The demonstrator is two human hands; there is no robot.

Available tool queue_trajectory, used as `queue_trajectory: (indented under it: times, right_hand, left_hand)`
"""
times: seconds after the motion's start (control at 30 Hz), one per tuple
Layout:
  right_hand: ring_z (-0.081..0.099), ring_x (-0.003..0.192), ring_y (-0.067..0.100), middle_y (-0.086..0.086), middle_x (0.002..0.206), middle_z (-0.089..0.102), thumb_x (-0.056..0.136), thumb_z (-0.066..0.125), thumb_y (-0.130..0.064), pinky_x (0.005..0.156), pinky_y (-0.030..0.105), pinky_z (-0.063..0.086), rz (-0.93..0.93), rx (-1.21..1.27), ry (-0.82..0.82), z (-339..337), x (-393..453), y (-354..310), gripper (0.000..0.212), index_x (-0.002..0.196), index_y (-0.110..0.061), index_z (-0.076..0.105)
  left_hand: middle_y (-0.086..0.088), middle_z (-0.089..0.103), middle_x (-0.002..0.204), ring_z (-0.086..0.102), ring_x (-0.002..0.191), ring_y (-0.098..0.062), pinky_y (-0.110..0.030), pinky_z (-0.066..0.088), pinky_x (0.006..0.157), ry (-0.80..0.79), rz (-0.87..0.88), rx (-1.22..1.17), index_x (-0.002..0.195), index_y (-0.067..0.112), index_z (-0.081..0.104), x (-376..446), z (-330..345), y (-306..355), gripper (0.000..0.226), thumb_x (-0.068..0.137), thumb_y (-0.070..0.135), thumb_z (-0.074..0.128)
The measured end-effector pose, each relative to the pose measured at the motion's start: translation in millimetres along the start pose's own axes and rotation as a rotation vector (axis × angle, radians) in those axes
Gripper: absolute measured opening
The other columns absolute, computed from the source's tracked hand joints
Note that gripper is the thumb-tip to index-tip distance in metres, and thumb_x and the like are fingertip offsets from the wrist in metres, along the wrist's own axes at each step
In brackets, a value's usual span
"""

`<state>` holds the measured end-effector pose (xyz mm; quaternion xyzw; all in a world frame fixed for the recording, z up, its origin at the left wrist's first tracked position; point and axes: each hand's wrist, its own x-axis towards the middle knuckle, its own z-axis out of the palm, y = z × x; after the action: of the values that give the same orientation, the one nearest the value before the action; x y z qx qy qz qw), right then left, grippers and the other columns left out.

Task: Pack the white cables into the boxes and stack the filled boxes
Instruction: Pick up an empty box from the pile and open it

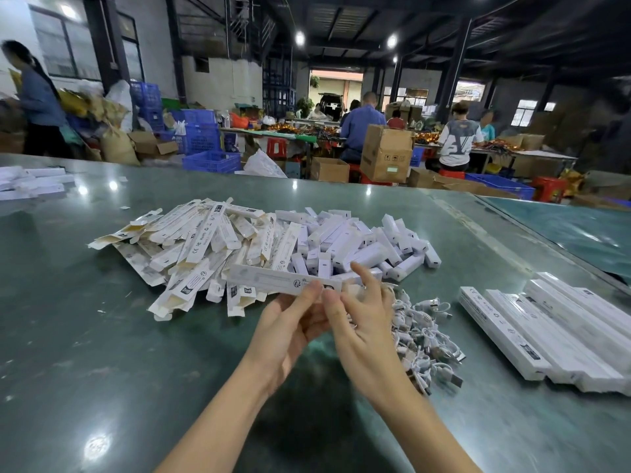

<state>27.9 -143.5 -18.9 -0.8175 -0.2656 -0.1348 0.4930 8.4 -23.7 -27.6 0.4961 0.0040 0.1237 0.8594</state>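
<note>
The green counter runs under both forearms and out of view at the near and side edges. Beyond the hands, up and to the left, lies a loose heap of flat, unfolded boxes, overlapping so that many are half buried. Directly past the fingertips sits a second heap of small white blocks; what they are is hard to make out, possibly adapters. Well to the right of the right hand, filled boxes lie side by side in a stacked row, its far and near ends cut off by the picture's right edge.

Just right of and under the right hand is a tangle of white cables, partly hidden by the wrist; single cables cannot be told apart in it.

The left hand pinches one long white box between thumb and fingers near the box's right end, holding it level above the counter, its left end reaching out over the flat boxes. The right hand is at that same end, fingers spread and slightly blurred; its thumb tip meets the box beside the left thumb, but whether it grips the end flap or a cable there I cannot tell, as the fingers cover that spot.
</note>
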Motion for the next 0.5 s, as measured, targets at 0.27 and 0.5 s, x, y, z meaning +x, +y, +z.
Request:
queue_trajectory:
  times: [0.27, 0.5]
  right_hand:
    - [0.01, 0.139, 0.013, -0.016, 0.158, 0.012, 0.085, 0.039, -0.06, 0.11, 0.032, 0.009, -0.103, -0.165, 0.017, -14, 7, 5, 0.041, 0.05, -0.039, 0.041]
    - [0.042, 0.127, 0.005, -0.007, 0.133, 0.052, 0.092, 0.059, -0.041, 0.102, 0.02, 0.034, -0.181, 0.102, 0.138, -26, 10, -4, 0.022, 0.089, -0.025, 0.075]
  left_hand:
    - [-0.021, 0.07, 0.116, 0.065, 0.107, -0.033, -0.043, 0.051, 0.1, -0.033, -0.077, 0.065, 0.115, 0.002, 0.068, -1, 1, 2, 0.048, 0.082, 0.037, 0.06]
    - [-0.009, 0.074, 0.088, 0.073, 0.075, -0.018, -0.027, 0.06, 0.065, 0.269, 0.07, -0.268, 0.103, 0.009, 0.064, 9, -24, 17, 0.038, 0.076, 0.034, 0.068]
